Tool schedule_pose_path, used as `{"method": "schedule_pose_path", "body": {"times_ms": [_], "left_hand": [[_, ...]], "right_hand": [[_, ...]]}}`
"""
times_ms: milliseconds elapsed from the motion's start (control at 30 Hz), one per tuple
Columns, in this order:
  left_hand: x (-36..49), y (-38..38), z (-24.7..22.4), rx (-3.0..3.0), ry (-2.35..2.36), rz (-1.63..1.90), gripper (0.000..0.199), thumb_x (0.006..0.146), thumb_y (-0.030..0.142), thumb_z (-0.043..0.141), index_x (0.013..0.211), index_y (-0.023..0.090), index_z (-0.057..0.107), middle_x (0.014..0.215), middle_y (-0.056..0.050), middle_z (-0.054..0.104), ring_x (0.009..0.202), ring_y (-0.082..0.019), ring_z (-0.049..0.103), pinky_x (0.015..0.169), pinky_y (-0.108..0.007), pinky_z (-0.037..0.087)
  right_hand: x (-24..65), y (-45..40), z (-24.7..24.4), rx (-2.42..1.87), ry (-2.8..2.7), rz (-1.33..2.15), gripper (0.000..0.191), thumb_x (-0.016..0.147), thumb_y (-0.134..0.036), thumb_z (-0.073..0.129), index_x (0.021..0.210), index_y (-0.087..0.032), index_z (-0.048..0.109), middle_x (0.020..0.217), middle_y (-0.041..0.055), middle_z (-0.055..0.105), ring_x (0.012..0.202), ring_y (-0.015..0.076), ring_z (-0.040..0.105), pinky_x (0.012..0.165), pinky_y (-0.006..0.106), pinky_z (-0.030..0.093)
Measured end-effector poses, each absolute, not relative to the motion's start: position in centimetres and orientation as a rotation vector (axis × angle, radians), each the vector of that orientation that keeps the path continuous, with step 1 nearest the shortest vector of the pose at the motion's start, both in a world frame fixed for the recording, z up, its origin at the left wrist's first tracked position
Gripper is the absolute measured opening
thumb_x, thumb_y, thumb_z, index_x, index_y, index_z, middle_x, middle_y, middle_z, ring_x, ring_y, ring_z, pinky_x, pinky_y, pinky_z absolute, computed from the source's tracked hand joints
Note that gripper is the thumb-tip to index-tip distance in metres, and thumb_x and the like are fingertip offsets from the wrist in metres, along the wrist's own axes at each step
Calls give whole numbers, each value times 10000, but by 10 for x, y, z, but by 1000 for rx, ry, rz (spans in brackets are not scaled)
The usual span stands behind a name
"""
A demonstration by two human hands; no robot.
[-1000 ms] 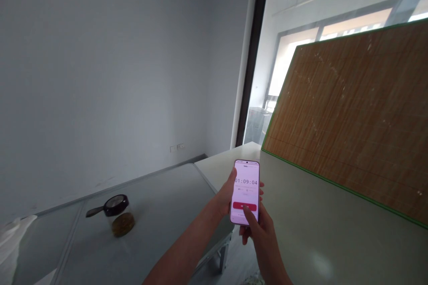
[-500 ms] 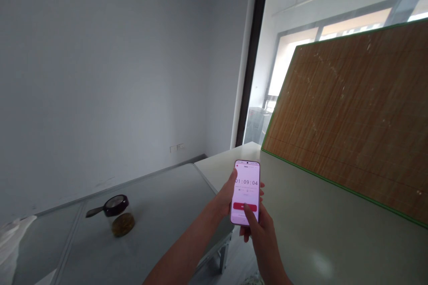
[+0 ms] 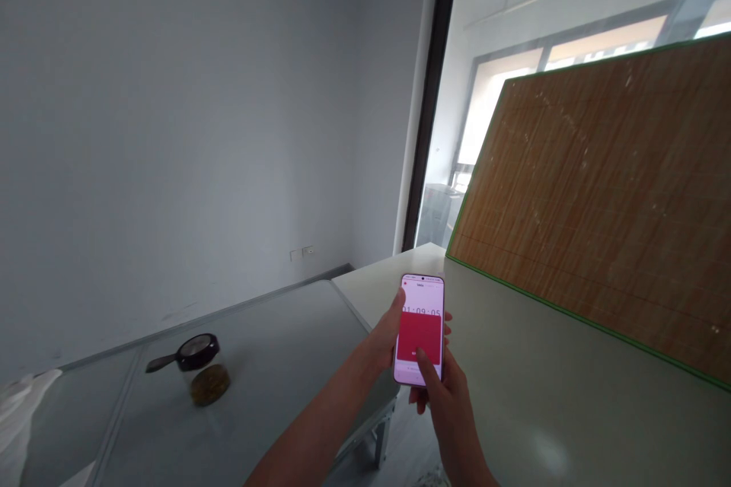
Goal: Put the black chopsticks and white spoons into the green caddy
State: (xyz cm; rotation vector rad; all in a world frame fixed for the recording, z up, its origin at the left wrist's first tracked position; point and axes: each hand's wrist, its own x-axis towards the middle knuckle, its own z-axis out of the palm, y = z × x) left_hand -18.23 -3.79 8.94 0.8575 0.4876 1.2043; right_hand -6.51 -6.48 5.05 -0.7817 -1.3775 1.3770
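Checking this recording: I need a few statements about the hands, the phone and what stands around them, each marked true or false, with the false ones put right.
1. The left hand and the right hand both hold the smartphone. True.
2. The smartphone is switched dark. False: it is lit and shows a red panel, with the right thumb over its lower part.
3. A clear jar has brown contents in its lower part. True.
4. The clear jar stands on the white table. False: it stands on the gray table.
5. A green-edged brown board stands slanted. True.
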Motion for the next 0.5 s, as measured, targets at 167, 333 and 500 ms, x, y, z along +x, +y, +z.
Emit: {"method": "schedule_pose_path", "body": {"times_ms": [167,333,500], "left_hand": [[-183,-37,89,861,459,1184,854,769,741,197,1023,37,609,882,-169,639,784,-226,610,788,-347,429],[-183,-37,90,865,472,1190,845,767,741,211,1019,39,609,881,-168,640,789,-232,609,783,-350,433],[-182,-38,91,880,458,1189,863,770,742,172,1025,42,607,887,-167,641,784,-228,610,770,-347,438]], "right_hand": [[-65,-65,50,-794,-1380,1363,431,771,-518,559,1009,-159,544,568,-12,577,393,91,455,327,187,355],[-66,-62,48,-800,-1391,1356,440,777,-526,548,1025,-162,537,565,-14,572,401,97,460,333,189,365],[-66,-61,47,-804,-1396,1355,453,772,-536,550,1016,-154,542,559,-12,566,403,107,473,329,195,364]]}}
